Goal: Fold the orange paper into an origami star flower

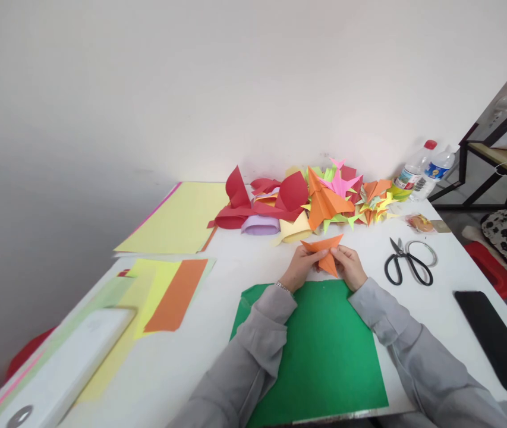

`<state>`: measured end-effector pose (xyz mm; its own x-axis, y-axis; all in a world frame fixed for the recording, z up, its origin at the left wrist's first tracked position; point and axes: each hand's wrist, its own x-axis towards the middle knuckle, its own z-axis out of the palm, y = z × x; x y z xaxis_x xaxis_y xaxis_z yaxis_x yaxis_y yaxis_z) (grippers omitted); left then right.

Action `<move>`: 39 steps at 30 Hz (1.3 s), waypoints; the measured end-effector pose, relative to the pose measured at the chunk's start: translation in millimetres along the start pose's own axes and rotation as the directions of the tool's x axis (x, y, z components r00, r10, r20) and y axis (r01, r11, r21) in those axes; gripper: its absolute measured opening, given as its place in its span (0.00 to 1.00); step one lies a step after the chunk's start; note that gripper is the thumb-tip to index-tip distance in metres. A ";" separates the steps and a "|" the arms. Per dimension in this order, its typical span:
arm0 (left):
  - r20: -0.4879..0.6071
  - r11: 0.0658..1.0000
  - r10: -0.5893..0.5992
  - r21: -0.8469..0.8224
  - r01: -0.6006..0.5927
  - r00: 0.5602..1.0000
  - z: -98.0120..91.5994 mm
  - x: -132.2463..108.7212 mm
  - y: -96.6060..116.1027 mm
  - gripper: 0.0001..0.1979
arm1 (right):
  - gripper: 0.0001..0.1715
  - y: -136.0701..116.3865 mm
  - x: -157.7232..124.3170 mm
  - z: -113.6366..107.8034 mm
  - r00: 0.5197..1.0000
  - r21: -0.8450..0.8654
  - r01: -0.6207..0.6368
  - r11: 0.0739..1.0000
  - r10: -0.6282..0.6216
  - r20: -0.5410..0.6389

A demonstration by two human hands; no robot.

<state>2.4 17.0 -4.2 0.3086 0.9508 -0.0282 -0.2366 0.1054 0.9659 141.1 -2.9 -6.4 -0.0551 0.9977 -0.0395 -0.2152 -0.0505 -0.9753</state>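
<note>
A small folded orange paper piece [324,245], with pointed corners and a downward tip, is held up between both hands. My left hand [300,266] pinches its left side, thumb across the front. My right hand [349,266] grips the right side between thumb and fingers. Some fingertips are hidden behind the paper. Below the hands, a green sheet [324,345] lies flat on the white table [182,368], under my forearms.
Behind the hands sits a pile of folded paper shapes [327,202]. Black-handled scissors [407,261] and a phone [496,339] lie at right. Yellow sheets [177,214] and orange paper strips [176,295] are at left. Two bottles [413,172] stand at the back right.
</note>
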 end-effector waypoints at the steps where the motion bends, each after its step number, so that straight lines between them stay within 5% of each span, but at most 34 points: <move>1: 0.017 1.000 -0.008 0.002 0.008 1.000 0.4 -0.6 0.4 0.17 | 0.22 0.3 0.3 -0.3 1.000 -0.007 0.000 1.000 0.000 -0.003; 8: 0.056 0.995 -0.056 0.089 0.051 0.997 4.6 -4.0 4.2 0.16 | 0.22 0.7 0.6 1.0 0.995 -0.064 0.077 0.995 -0.080 -0.055; 18: 0.101 0.995 -0.054 0.092 0.045 0.993 3.1 -3.4 5.5 0.16 | 0.31 8.3 4.2 -2.5 0.996 0.034 0.019 0.999 -0.016 -0.092; 25: 0.021 0.998 -0.040 0.042 0.039 0.999 2.7 -0.6 1.5 0.17 | 0.21 4.3 2.2 0.8 0.999 0.052 0.042 0.998 -0.041 -0.014; 39: 0.052 0.998 -0.029 0.063 0.026 0.998 0.0 -0.5 -1.4 0.16 | 0.20 -1.1 0.1 4.0 0.997 0.053 0.067 0.996 -0.064 -0.053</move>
<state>2.6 16.4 -5.5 0.3625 0.9310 -0.0427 -0.1704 0.1113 0.9791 137.5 -3.0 -4.5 0.0106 0.9999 0.0115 -0.2700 0.0139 -0.9628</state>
